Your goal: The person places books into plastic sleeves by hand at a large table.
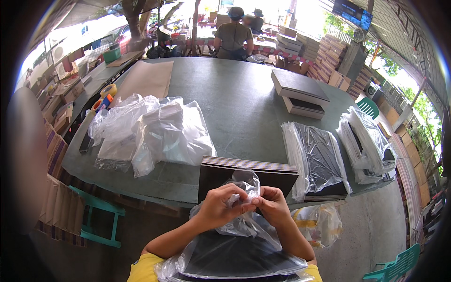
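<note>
My left hand and my right hand meet in front of me, fingers closed on the gathered part of a clear plastic bag. Below them, close to my body, lies a flat black board-like piece with clear plastic over it. Just beyond my hands, at the table's near edge, a stack of black boards shows its pale layered edges. Part of that stack is hidden behind my hands and the bag.
The grey-green table carries a heap of clear bags on the left. Plastic-wrapped black pieces lie on the right, with thick black-topped blocks behind. Green chairs stand around. A person works beyond the far edge.
</note>
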Action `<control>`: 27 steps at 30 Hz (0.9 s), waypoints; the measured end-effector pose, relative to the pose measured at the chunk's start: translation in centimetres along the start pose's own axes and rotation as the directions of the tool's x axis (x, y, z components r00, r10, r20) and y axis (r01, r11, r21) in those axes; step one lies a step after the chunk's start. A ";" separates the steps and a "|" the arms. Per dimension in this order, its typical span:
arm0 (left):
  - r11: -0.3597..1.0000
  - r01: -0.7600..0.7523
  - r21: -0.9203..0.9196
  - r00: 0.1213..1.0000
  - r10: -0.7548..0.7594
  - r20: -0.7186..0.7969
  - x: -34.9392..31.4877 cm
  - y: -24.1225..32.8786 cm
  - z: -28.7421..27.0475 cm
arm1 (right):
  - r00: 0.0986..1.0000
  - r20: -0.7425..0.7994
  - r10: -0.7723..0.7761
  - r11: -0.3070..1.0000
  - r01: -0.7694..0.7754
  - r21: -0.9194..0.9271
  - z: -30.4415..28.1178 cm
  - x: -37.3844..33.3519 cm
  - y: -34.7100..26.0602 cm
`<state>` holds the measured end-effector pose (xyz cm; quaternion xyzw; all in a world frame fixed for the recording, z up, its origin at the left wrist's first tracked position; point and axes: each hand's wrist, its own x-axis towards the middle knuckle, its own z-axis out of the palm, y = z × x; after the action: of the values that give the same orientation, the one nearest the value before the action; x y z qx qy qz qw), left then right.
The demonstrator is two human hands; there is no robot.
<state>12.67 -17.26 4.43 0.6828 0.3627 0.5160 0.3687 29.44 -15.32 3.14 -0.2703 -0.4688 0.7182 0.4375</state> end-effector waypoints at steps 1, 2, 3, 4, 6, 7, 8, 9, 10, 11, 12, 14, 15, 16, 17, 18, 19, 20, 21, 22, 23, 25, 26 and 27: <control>0.999 -0.047 0.026 0.999 0.047 0.004 0.0 -0.2 0.1 | 1.000 0.000 -0.003 1.000 0.003 0.013 0.0 0.0 0.0; 0.999 -0.029 0.021 1.000 0.029 0.006 0.0 -0.3 0.1 | 1.000 -0.001 -0.005 1.000 0.005 0.026 -0.1 0.1 0.1; 1.000 -0.012 0.017 1.000 0.012 0.008 -0.1 -0.3 0.1 | 1.000 -0.001 -0.008 0.999 0.008 0.039 -0.1 0.1 0.0; 1.000 0.007 0.012 1.000 -0.007 0.009 -0.2 -0.4 -0.1 | 1.000 0.024 0.006 0.997 -0.008 0.082 -0.1 0.1 0.0; 0.997 0.065 -0.045 0.998 -0.066 -0.017 -0.2 -0.5 -0.6 | 0.997 0.075 0.031 0.985 -0.043 0.165 -0.3 -0.1 -0.2; 0.993 0.090 -0.078 0.995 -0.092 -0.024 -0.2 -0.4 -0.8 | 0.996 0.082 -0.018 0.977 0.000 0.212 -0.4 -0.2 -0.4; 0.996 0.085 0.010 0.995 -0.085 -0.057 -0.3 -0.7 -1.4 | 0.994 0.088 -0.067 0.965 0.042 0.258 -0.6 -0.3 -0.5; 0.992 0.083 0.098 0.993 -0.074 -0.090 -0.6 -1.3 -2.4 | 0.989 0.091 -0.117 0.949 0.084 0.304 -0.8 -0.5 -0.7; 0.978 0.087 0.188 0.989 -0.063 -0.133 -1.1 -2.4 -3.9 | 0.979 0.109 -0.171 0.930 0.124 0.346 -1.0 -0.8 -1.1; 0.972 0.127 0.198 0.971 -0.081 -0.223 -1.7 -3.8 -5.8 | 0.974 0.104 -0.199 0.911 0.145 0.387 -0.8 -1.3 -1.7; 0.958 0.182 0.221 0.946 -0.109 -0.304 -1.7 -5.3 -7.5 | 0.970 0.091 -0.226 0.878 0.163 0.451 -1.6 -1.4 -2.3; 0.913 0.387 0.127 0.821 -0.278 -0.499 -1.6 -6.3 -11.4 | 0.977 0.070 -0.200 0.954 0.178 0.241 -2.7 -2.1 -2.5; 0.932 0.314 0.179 0.786 -0.150 -0.600 -1.3 -5.9 -11.8 | 0.980 0.058 -0.188 0.976 0.180 0.126 -2.9 -2.4 -2.4; 0.940 0.245 0.236 0.732 -0.019 -0.682 -0.6 -4.2 -11.7 | 0.986 0.046 -0.158 0.986 0.156 0.052 -2.8 -2.6 -2.3; 0.916 0.141 0.376 0.710 0.171 -0.683 0.1 -2.4 -11.2 | 0.991 0.030 -0.130 0.991 0.131 -0.022 -2.4 -2.9 -2.1; 0.862 0.043 0.506 0.667 0.352 -0.657 0.7 -0.1 -10.2 | 0.995 0.006 -0.102 0.990 0.102 -0.100 -1.9 -3.3 -2.3; 0.773 -0.030 0.633 0.599 0.521 -0.608 0.8 1.8 -9.3 | 0.996 -0.008 -0.093 0.988 0.092 -0.121 -1.0 -3.3 -2.6; 0.774 -0.247 0.584 0.703 0.558 -0.441 0.5 2.9 -8.0 | 0.982 0.025 -0.187 0.955 0.187 -0.230 -0.2 -3.2 -3.0; 0.756 -0.442 0.483 0.753 0.605 -0.258 -0.1 4.1 -6.4 | 0.959 0.076 -0.272 0.900 0.281 -0.333 0.7 -3.2 -3.7; 0.861 -0.447 0.245 0.882 0.469 -0.039 -0.3 6.1 -4.6 | 0.925 0.148 -0.349 0.826 0.378 -0.418 1.4 -3.0 -4.1; 0.906 -0.372 0.200 0.928 0.355 0.114 -0.9 5.8 -2.5 | 0.868 0.227 -0.442 0.752 0.497 -0.433 1.5 -3.0 -4.5; 0.908 -0.151 0.392 0.812 -0.112 0.573 -2.1 3.2 0.6 | 0.778 0.063 -0.625 0.734 0.612 -0.294 2.8 -3.2 -5.5; 0.987 -0.145 0.068 0.807 0.078 0.586 -1.9 2.2 1.0 | 0.712 -0.031 -0.701 0.698 0.677 -0.232 3.4 -3.4 -6.3; 0.998 -0.053 0.027 0.829 0.029 0.558 -2.4 1.9 1.0 | 0.746 -0.032 -0.665 0.739 0.652 -0.169 3.9 -3.9 -7.0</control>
<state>13.37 -20.40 4.86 0.8186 0.2352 0.2948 0.4332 30.78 -19.17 11.08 -0.1507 -0.5655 0.4675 0.6626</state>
